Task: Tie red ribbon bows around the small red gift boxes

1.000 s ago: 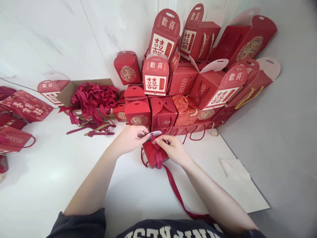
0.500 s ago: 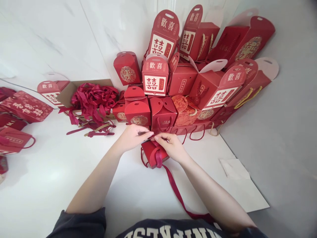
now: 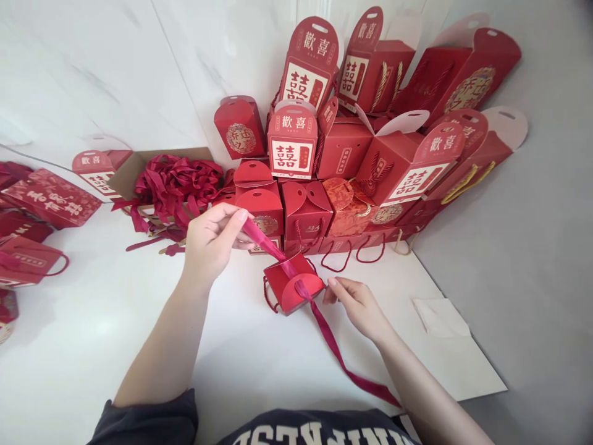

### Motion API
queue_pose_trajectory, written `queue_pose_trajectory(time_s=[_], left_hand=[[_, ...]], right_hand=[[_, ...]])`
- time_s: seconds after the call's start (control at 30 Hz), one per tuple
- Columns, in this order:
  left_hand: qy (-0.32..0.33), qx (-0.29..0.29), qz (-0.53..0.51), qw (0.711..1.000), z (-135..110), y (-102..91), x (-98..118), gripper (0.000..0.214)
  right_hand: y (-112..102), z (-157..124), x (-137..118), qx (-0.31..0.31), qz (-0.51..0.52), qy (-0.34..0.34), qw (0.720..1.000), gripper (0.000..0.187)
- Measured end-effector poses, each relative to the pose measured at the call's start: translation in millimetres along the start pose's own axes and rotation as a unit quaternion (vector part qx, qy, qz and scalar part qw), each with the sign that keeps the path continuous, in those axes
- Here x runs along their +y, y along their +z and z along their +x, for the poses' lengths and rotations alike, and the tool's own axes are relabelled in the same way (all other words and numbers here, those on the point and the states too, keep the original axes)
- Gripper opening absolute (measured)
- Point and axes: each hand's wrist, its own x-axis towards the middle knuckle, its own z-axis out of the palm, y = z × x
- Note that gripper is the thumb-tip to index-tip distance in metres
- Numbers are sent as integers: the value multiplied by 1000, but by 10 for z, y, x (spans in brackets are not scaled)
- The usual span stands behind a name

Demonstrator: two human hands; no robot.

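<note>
A small red gift box point(image 3: 293, 288) with rounded flaps and a cord handle lies on the white tabletop point(image 3: 259, 358) in front of me. A dark red ribbon point(image 3: 333, 346) runs through its top. My left hand point(image 3: 213, 238) is raised to the box's upper left and pinches one ribbon end, pulled taut. The other end trails down toward my chest. My right hand point(image 3: 356, 303) rests beside the box on its right, fingers loosely curled and near the trailing ribbon, holding nothing that I can see.
Many red gift boxes point(image 3: 370, 148) are stacked against the wall behind the small box. A cardboard box of loose red ribbons point(image 3: 173, 182) stands at the left. More red boxes point(image 3: 32, 216) lie at the far left. White paper point(image 3: 440, 318) lies right.
My left hand has lifted up and left, drawing the ribbon end out through the box top. My right hand has come off the box and moved down to its right.
</note>
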Motion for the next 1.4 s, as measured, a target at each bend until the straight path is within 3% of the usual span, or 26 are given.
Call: queue_pose_trajectory(time_s=[0.1, 0.2, 0.3, 0.43, 0.63, 0.77, 0.87, 0.97, 1.03, 1.17, 1.27, 1.4], left_hand=[[12, 27, -13, 999, 30, -24, -13, 22], [24, 40, -30, 998, 74, -87, -47, 21], [32, 58, -44, 997, 113, -191, -56, 20], [51, 104, -44, 992, 142, -365, -29, 21], [101, 144, 4, 984, 149, -516, 34, 18], [105, 149, 46, 982, 111, -578, 99, 17], [44, 69, 180, 980, 76, -735, 105, 18], [4, -69, 359, 931, 59, -891, 56, 23], [10, -136, 412, 901, 57, -892, 21, 31], [6, -263, 373, 890, 57, -570, -37, 45], [-10, -366, 299, 881, 68, -251, -139, 48], [-60, -388, 249, 886, 90, -24, -337, 49]], right_hand=[[29, -113, 36, -70, 10, 8, 997, 43], [98, -150, 43, -153, 87, 15, 984, 43], [139, -134, 66, -186, 154, 45, 969, 45], [42, -60, 96, -125, 156, 48, 979, 38], [-320, 70, 14, -5, 70, 14, 997, 37], [-492, 106, -64, 23, 19, -14, 999, 32], [-528, 111, -106, 1, -62, -48, 997, 33], [-481, 124, -111, -37, -135, -70, 988, 45], [-420, 147, -101, -54, -151, -86, 983, 43], [-288, 216, -109, -29, -182, -155, 971, 43], [-191, 256, -144, 15, -244, -233, 941, 39], [-62, 276, -136, 31, -338, -298, 892, 33]])
